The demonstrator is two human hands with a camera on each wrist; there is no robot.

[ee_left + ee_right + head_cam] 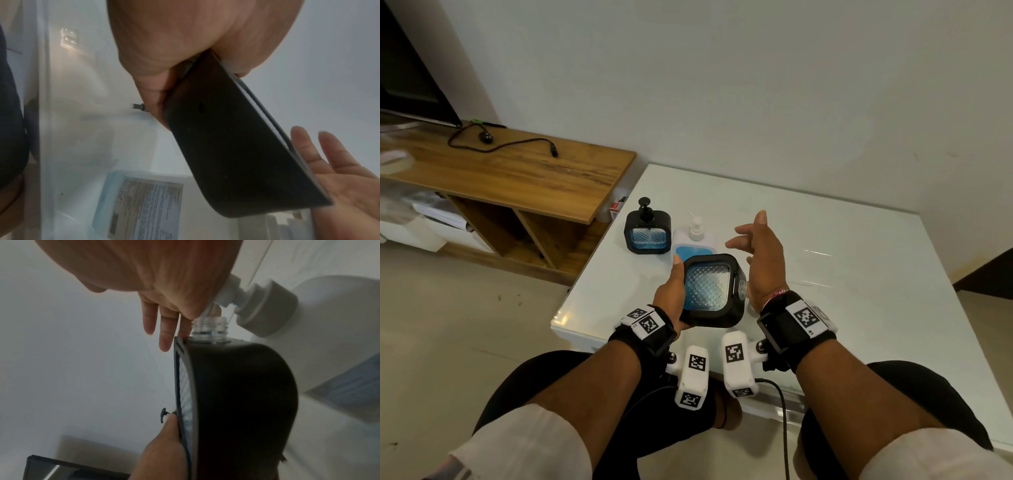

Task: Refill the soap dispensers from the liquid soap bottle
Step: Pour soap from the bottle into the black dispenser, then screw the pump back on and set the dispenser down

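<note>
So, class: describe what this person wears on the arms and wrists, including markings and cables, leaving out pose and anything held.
Both hands, left hand and right hand, are bare. Each wrist carries a black strap with white blocks printed with black-and-white square tags. White camera housings hang beneath the wrists, also tagged. A black cable trails from the right one. A pink band shows at the right wrist. White sleeves are pushed up both forearms.

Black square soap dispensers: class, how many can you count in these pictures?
2. One black square soap dispenser is held in the left hand, pump removed; the other stands on the white table, far left.
</note>
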